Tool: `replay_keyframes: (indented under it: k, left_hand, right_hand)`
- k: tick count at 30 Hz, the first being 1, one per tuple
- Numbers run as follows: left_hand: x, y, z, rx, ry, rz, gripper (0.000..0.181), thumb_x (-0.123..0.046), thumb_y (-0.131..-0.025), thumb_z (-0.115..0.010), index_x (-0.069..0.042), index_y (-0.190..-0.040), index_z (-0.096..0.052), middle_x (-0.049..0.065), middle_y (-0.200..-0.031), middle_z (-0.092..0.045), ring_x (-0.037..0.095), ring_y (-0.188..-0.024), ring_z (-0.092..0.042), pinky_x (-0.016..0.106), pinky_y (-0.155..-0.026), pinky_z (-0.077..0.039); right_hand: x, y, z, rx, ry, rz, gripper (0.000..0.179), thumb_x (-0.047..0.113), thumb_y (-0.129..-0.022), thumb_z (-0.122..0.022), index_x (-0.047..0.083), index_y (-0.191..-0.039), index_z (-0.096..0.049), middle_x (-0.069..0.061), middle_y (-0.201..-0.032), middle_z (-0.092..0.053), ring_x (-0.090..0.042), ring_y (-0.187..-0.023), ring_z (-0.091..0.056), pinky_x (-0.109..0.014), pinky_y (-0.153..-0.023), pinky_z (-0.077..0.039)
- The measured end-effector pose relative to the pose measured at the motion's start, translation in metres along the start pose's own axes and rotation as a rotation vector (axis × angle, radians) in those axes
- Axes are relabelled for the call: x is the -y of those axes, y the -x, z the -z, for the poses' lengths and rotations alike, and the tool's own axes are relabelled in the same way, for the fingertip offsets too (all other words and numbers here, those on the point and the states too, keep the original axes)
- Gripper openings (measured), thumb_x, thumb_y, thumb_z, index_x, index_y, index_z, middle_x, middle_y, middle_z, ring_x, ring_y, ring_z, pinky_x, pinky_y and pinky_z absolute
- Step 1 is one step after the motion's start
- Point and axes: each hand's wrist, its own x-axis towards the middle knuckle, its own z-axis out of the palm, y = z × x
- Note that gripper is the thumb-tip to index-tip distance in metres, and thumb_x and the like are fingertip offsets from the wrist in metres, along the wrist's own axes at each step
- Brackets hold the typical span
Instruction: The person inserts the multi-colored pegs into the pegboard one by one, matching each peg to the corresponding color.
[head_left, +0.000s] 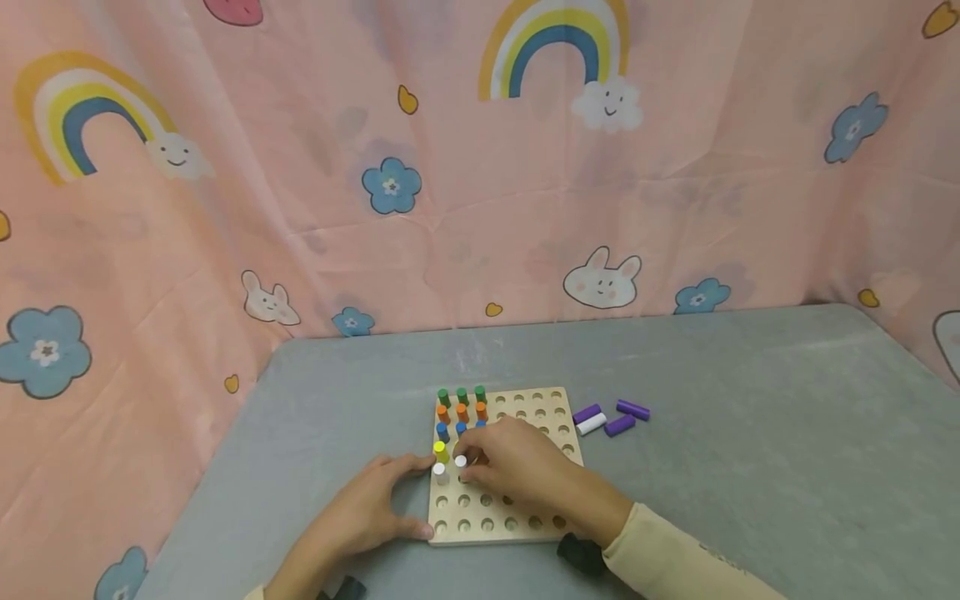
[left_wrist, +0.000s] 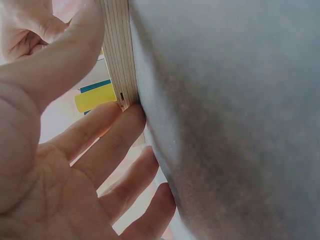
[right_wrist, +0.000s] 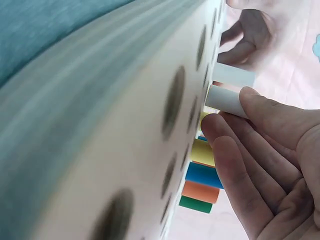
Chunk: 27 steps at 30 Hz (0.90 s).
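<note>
A wooden pegboard (head_left: 498,533) with rows of round holes lies on the grey table. My right hand (head_left: 521,462) pinches a white peg (right_wrist: 225,100) between thumb and fingers, its lower end at the board's face in the second column. Beside it another white peg (head_left: 440,474) stands upright in the left column. Behind these are a yellow peg (head_left: 440,452), blue pegs (head_left: 442,432), orange pegs (head_left: 461,412) and green pegs (head_left: 462,396). My left hand (head_left: 360,510) rests spread at the board's left edge, thumb at the near corner and fingertips (left_wrist: 134,117) against its side.
Right of the board lie several loose purple pegs (head_left: 633,410) and one white peg (head_left: 592,424). A pink patterned curtain (head_left: 450,167) hangs behind the table (head_left: 750,467). Dark wrist-worn gear (head_left: 581,554) shows below my right wrist.
</note>
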Motion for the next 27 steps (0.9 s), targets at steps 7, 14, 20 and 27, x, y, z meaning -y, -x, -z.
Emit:
replay_keyframes:
  k: [7,14,20,27]
  left_hand:
    - [0.0008,-0.0012,-0.0009,0.003,-0.006,-0.006,0.083,-0.047,-0.062,-0.09,-0.029,-0.136,-0.059,0.005,-0.136,-0.059,0.029,-0.126,-0.055,0.058,-0.101,-0.048]
    - [0.0008,-0.0003,-0.0005,0.001,-0.003,-0.003,0.083,-0.047,-0.062,-0.09,-0.03,-0.136,-0.059,0.006,-0.136,-0.059,0.029,-0.126,-0.055,0.058,-0.101,-0.047]
    - [0.0018,-0.0001,-0.0016,-0.013,0.001,-0.013,0.082,-0.047,-0.061,-0.09,-0.029,-0.136,-0.06,0.005,-0.136,-0.059,0.028,-0.125,-0.055,0.058,-0.102,-0.047]
    - [0.0018,-0.0002,-0.0017,-0.016,0.002,-0.02,0.081,-0.046,-0.062,-0.09,-0.03,-0.135,-0.06,0.003,-0.135,-0.06,0.027,-0.124,-0.055,0.057,-0.103,-0.047]
  right_hand:
    - [0.0024,-0.0008,-0.0039,-0.001,0.041,-0.002,0.013,0.024,-0.088,-0.076,0.022,-0.101,-0.075,0.013,-0.084,-0.072,0.005,-0.068,-0.055,-0.017,-0.062,-0.046]
    - [0.005,-0.0013,-0.006,0.023,0.091,-0.034,0.014,0.028,-0.089,-0.075,0.022,-0.102,-0.074,0.013,-0.083,-0.072,0.004,-0.067,-0.054,-0.02,-0.065,-0.047]
    - [0.0065,-0.001,-0.0081,0.026,0.103,-0.053,0.016,0.027,-0.09,-0.074,0.022,-0.105,-0.074,0.016,-0.079,-0.067,0.001,-0.066,-0.052,-0.021,-0.065,-0.046]
    - [0.0068,0.0012,-0.0066,0.024,0.068,-0.061,0.017,0.026,-0.089,-0.074,0.023,-0.106,-0.074,0.017,-0.081,-0.068,0.002,-0.068,-0.054,-0.02,-0.067,-0.047]
